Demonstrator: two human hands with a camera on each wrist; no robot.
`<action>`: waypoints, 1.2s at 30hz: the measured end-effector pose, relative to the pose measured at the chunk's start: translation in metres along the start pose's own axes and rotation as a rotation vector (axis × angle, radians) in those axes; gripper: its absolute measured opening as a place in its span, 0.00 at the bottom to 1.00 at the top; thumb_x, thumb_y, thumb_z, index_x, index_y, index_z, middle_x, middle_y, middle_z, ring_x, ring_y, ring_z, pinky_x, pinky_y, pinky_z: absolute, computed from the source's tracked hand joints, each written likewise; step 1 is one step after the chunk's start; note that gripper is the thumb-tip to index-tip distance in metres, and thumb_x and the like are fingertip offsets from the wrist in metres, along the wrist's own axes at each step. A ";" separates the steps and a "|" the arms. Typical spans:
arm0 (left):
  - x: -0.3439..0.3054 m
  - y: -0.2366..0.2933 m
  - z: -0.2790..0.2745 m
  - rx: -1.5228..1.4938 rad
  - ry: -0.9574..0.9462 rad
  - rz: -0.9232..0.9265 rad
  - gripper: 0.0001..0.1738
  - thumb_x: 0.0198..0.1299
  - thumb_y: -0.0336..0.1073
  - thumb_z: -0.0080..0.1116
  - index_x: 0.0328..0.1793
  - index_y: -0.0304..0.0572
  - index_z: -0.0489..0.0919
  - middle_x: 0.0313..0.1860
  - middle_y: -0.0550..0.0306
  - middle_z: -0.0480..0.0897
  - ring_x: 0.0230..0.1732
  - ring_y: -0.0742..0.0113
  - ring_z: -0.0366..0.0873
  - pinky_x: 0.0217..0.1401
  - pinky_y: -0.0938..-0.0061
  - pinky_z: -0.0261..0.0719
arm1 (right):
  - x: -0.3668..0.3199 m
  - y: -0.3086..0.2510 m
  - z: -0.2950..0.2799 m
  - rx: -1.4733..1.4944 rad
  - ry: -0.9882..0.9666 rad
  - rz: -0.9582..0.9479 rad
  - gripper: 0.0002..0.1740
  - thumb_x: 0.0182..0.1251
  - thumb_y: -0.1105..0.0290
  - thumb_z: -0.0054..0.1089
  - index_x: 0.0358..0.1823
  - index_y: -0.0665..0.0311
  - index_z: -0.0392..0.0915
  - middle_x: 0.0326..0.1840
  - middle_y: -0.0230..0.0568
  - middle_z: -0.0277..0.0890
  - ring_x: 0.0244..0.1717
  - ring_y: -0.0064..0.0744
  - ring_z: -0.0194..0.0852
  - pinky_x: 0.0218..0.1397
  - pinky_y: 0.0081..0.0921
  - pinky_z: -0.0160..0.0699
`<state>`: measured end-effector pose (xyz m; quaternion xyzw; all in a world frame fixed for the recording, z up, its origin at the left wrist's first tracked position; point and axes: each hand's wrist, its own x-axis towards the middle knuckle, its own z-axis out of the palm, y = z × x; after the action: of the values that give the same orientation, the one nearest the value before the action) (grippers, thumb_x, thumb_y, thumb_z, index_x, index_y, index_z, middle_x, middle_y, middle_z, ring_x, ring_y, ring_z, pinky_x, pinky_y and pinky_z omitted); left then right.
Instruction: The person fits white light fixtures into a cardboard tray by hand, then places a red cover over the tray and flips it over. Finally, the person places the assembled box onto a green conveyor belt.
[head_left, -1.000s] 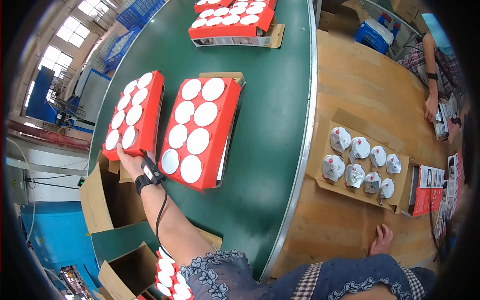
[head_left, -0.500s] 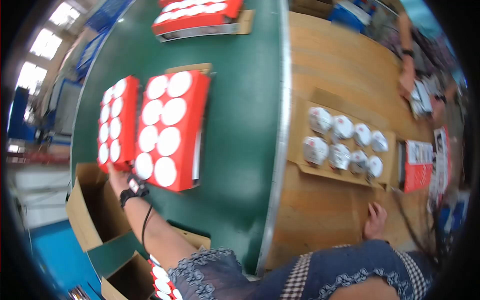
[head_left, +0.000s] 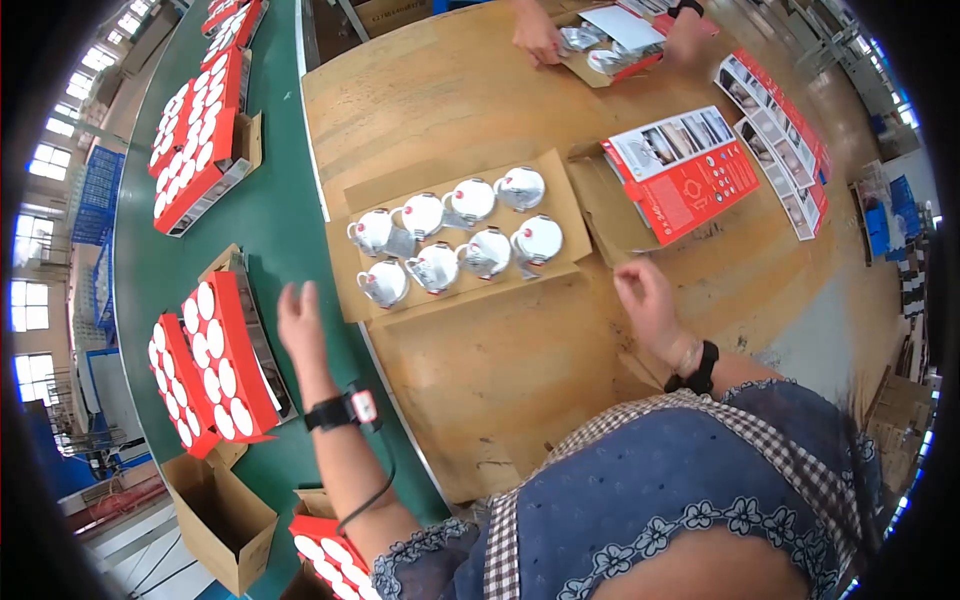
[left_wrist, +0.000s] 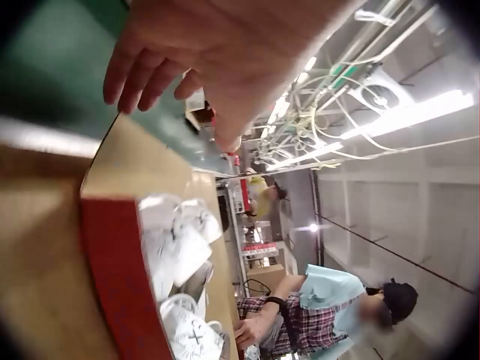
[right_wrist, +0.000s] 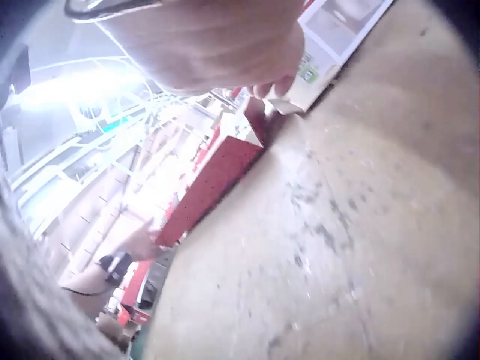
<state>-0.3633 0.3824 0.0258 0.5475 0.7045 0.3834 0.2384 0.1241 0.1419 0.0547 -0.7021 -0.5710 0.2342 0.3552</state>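
My left hand [head_left: 302,325] is over the edge between the green belt and the wooden table, its fingers straight and holding nothing. In the left wrist view the same hand [left_wrist: 217,56] hangs above an opened carton. That carton [head_left: 460,295] lies flat on the table, with two rows of round white pieces in silvery wrapping [head_left: 485,252]. My right hand [head_left: 655,310] is low over the table, fingers loosely bent, beside the near edge of a red-and-white printed box [head_left: 690,190]. Its fingertips [right_wrist: 281,84] overlap a box flap in the right wrist view.
Red boxes with white discs [head_left: 235,350] stand on the green belt [head_left: 290,150], more farther up. An open brown carton [head_left: 225,520] sits at lower left. Printed sleeves [head_left: 775,140] lie at the table's right. Across the table [head_left: 400,90], another person's hands [head_left: 540,40] work at a similar box.
My left hand has left the red box on the belt and come right, to the table edge. My right hand has risen off the table toward the printed box. The head view has swung right.
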 end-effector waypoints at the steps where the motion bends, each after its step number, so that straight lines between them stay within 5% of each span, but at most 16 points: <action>1: -0.024 0.035 0.025 -0.052 -0.044 -0.166 0.28 0.73 0.47 0.63 0.70 0.34 0.78 0.52 0.56 0.86 0.43 0.71 0.84 0.39 0.78 0.79 | 0.011 0.013 -0.015 0.146 0.090 0.041 0.18 0.73 0.65 0.66 0.59 0.65 0.78 0.46 0.44 0.82 0.46 0.36 0.83 0.52 0.32 0.82; 2: -0.047 0.066 0.045 -0.104 -0.087 -0.332 0.26 0.73 0.44 0.63 0.70 0.34 0.79 0.51 0.57 0.86 0.42 0.71 0.84 0.37 0.78 0.79 | 0.022 0.021 -0.026 0.292 0.180 0.082 0.20 0.75 0.62 0.66 0.60 0.66 0.78 0.46 0.44 0.84 0.45 0.33 0.84 0.51 0.31 0.84; 4: -0.052 0.038 0.049 -0.189 -0.147 -0.352 0.24 0.73 0.41 0.63 0.69 0.34 0.79 0.51 0.57 0.87 0.42 0.71 0.84 0.37 0.76 0.80 | 0.046 0.008 -0.016 0.387 -0.046 0.219 0.22 0.76 0.60 0.65 0.61 0.68 0.77 0.49 0.44 0.86 0.49 0.30 0.85 0.56 0.31 0.84; 6: -0.085 0.029 0.053 -0.267 -0.192 -0.379 0.22 0.73 0.38 0.62 0.68 0.34 0.79 0.51 0.57 0.87 0.42 0.71 0.84 0.36 0.75 0.81 | 0.053 0.030 0.006 0.492 -0.075 0.211 0.22 0.77 0.58 0.64 0.60 0.69 0.78 0.47 0.45 0.85 0.47 0.34 0.86 0.54 0.32 0.83; 13: -0.299 0.054 0.056 -0.356 0.093 -0.337 0.18 0.74 0.29 0.57 0.68 0.32 0.78 0.55 0.55 0.86 0.49 0.68 0.85 0.50 0.71 0.84 | 0.022 0.069 -0.044 0.388 -0.200 0.264 0.16 0.77 0.61 0.60 0.49 0.69 0.81 0.40 0.48 0.83 0.42 0.47 0.84 0.48 0.40 0.82; 15: -0.365 0.060 0.053 -0.514 0.235 -0.380 0.18 0.74 0.27 0.57 0.68 0.30 0.77 0.57 0.54 0.85 0.51 0.69 0.83 0.54 0.71 0.82 | -0.010 0.082 -0.056 0.185 -0.193 -0.009 0.12 0.73 0.66 0.59 0.43 0.69 0.83 0.39 0.50 0.82 0.40 0.52 0.83 0.46 0.44 0.81; 20: -0.480 0.076 0.071 -0.444 0.228 -0.470 0.17 0.76 0.30 0.57 0.66 0.32 0.77 0.54 0.56 0.85 0.48 0.71 0.82 0.50 0.72 0.82 | -0.065 0.105 -0.121 0.020 -0.278 -0.168 0.08 0.63 0.68 0.62 0.34 0.66 0.83 0.34 0.50 0.81 0.37 0.54 0.81 0.42 0.47 0.81; 24: -0.527 0.091 0.085 -0.358 0.201 -0.505 0.15 0.76 0.32 0.57 0.64 0.36 0.79 0.52 0.59 0.85 0.43 0.75 0.80 0.41 0.77 0.77 | -0.095 0.138 -0.169 -0.024 -0.361 -0.173 0.08 0.59 0.66 0.64 0.30 0.64 0.83 0.30 0.47 0.81 0.35 0.52 0.82 0.39 0.45 0.81; 26: -0.524 0.087 0.088 -0.379 0.177 -0.502 0.12 0.76 0.32 0.57 0.61 0.37 0.80 0.45 0.63 0.84 0.38 0.77 0.78 0.38 0.77 0.75 | -0.098 0.147 -0.182 -0.005 -0.458 -0.138 0.08 0.58 0.71 0.68 0.34 0.68 0.83 0.30 0.46 0.81 0.30 0.44 0.85 0.34 0.36 0.82; 36: -0.491 0.067 0.079 -0.323 -0.110 -0.569 0.14 0.76 0.32 0.57 0.62 0.35 0.79 0.49 0.59 0.85 0.43 0.75 0.81 0.43 0.75 0.81 | -0.120 0.166 -0.203 0.015 -0.607 0.155 0.10 0.56 0.66 0.67 0.34 0.67 0.83 0.30 0.46 0.83 0.33 0.45 0.84 0.38 0.39 0.81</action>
<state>-0.1229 -0.0573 -0.0087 0.3039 0.7453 0.3781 0.4573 0.3499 -0.0374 0.0476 -0.6389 -0.5939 0.4638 0.1546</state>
